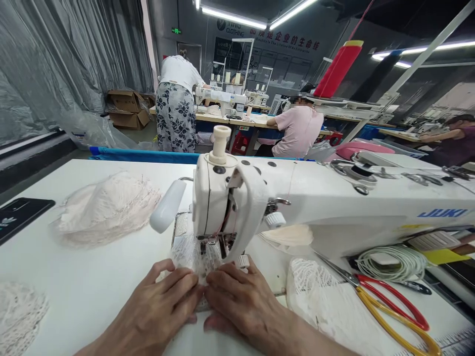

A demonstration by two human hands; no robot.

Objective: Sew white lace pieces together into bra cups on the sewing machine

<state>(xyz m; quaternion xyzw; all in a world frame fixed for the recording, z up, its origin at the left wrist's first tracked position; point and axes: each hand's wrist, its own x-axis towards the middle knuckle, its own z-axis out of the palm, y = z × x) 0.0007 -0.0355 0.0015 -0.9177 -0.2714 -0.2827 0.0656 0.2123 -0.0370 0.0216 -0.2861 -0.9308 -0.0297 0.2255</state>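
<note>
A piece of white lace (pixel 187 252) lies under the needle area of a white sewing machine (pixel 315 185). Close in front of the presser foot (pixel 222 244), my left hand (pixel 159 301) has its bent fingers pressed together on the lace. My right hand (pixel 247 301) grips the lace from the other side, its fingertips almost meeting those of the left. Both thumbs are tucked low, and the hands hide much of the lace between them.
Pale lace pieces are piled (pixel 107 207) at left, near a black phone (pixel 24 215). White lace (pixel 315 291), scissors (pixel 393 301) and a coil of pale cord (pixel 393 262) lie right. A red thread cone (pixel 339 69) stands above. Several people work at machines beyond.
</note>
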